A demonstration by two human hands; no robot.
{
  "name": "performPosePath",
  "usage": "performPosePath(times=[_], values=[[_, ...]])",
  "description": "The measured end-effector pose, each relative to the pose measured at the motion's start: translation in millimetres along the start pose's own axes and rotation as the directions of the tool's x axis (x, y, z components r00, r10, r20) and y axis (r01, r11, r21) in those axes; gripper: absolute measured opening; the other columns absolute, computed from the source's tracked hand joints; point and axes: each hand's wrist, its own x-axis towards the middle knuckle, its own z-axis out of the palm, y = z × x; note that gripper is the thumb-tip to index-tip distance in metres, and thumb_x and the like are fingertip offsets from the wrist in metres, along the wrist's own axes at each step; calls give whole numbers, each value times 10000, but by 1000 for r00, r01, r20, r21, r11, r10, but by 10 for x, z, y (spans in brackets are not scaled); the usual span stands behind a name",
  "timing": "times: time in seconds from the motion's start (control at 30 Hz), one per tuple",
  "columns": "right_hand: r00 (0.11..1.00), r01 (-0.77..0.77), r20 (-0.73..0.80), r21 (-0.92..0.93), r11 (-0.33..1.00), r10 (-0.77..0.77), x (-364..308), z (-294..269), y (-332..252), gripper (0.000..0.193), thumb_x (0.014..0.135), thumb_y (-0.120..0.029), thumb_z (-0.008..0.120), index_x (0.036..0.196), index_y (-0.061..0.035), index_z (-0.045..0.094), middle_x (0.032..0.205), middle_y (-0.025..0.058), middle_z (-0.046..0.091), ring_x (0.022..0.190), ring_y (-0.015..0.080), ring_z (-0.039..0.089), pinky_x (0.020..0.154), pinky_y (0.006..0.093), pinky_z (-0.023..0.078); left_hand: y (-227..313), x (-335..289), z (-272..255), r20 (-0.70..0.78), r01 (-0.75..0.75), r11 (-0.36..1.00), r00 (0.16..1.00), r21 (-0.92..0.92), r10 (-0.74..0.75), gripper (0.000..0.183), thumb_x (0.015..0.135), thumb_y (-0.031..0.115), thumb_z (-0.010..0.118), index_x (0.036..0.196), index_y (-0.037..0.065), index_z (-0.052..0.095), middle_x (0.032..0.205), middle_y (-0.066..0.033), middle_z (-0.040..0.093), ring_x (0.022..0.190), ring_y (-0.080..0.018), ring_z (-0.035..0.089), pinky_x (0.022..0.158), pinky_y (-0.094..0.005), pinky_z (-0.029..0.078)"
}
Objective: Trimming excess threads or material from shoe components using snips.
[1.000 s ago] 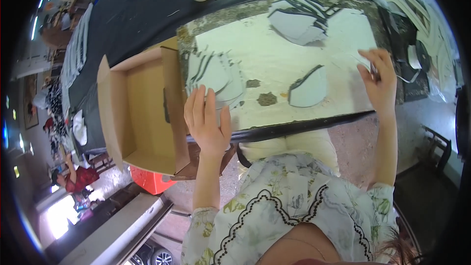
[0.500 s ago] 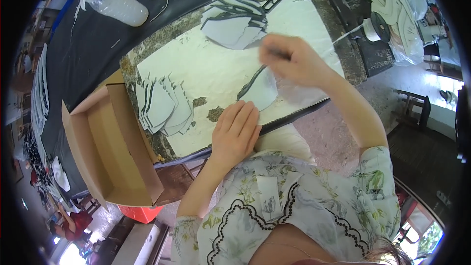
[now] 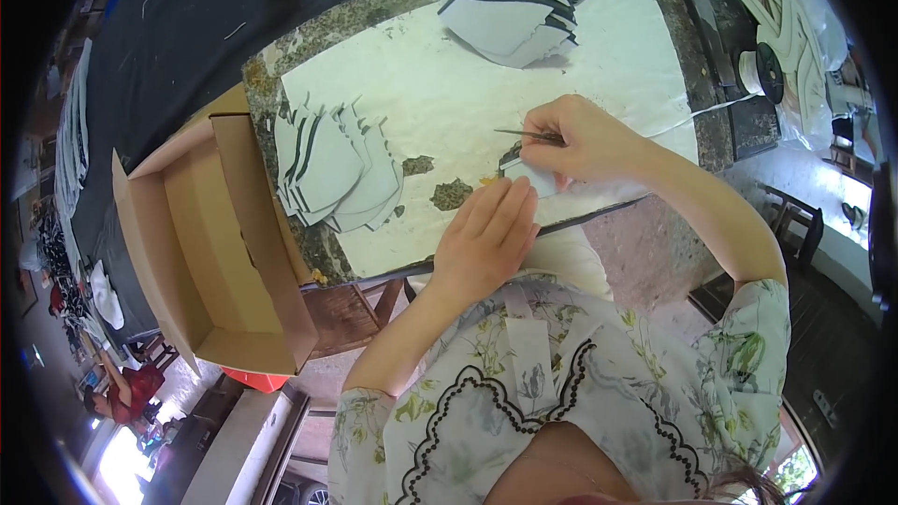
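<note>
Black-covered table (image 3: 178,75) is carrying a mottled board (image 3: 360,17) with a white sheet (image 3: 440,93) on top; open carton (image 3: 267,243) is sitting beside it on the left. Right forearm is angling in from lower right, elbow bent; right hand (image 3: 582,138) is curling tight, pinching a thin pointed tool (image 3: 517,133), tip aiming left. Left forearm is rising from below; left hand (image 3: 486,238) is staying flat, palm down, fingers together, tips overlapping the pale piece (image 3: 541,178). Piece is lying near the board's front edge, mostly hidden under both hands; can't tell whether the tool is touching it.
</note>
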Motion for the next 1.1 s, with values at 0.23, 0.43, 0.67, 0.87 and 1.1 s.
performPosePath(times=[0.23, 0.43, 0.67, 0.87, 1.1], values=[[1000, 22, -8, 6, 1000, -22, -14, 14, 36, 114, 860, -67, 613, 796, 27, 598, 669, 51, 624, 559, 124, 654, 518, 247, 513, 20, -24, 12, -79, 67, 996, 994, -60, -71, 413, 818, 101, 712, 1195, -32, 612, 1246, -160, 610, 1099, -345, 590, 921, -416, 507], [999, 28, 17, -48, 998, -27, -44, -72, 14, 131, 855, -84, 627, 797, 30, 602, 673, 62, 630, 550, 140, 651, 518, 263, 501, 32, 27, 13, -38, 150, 986, 987, -76, -154, 478, 799, 89, 728, 1231, -39, 569, 1241, -180, 606, 1078, -360, 577, 913, -419, 482], [998, 62, 28, -244, 968, -57, -25, -270, 45, 158, 816, -92, 641, 732, 36, 602, 601, 99, 602, 534, 162, 602, 520, 298, 470, 23, 178, 37, -26, 214, 975, 976, -64, -216, 452, 808, 106, 686, 1230, -19, 585, 1167, -142, 582, 1054, -338, 552, 887, -428, 471], [964, 244, 12, -440, 864, -266, 31, -309, 66, 150, 782, -104, 636, 741, 37, 608, 642, 163, 615, 592, 314, 584, 583, 409, 440, 25, 242, 32, -7, 168, 986, 986, -6, -168, 452, 792, 82, 671, 1225, -15, 589, 1111, -126, 560, 1029, -321, 541, 869, -428, 468], [965, 243, 16, -444, 863, -263, 98, -328, 89, 159, 786, -125, 640, 767, 30, 610, 683, 176, 629, 655, 354, 602, 617, 417, 463, -11, 340, -7, 88, 83, 994, 992, 73, -90, 499, 752, 99, 678, 1227, -17, 579, 1068, -125, 547, 986, -305, 539, 847, -423, 473]])
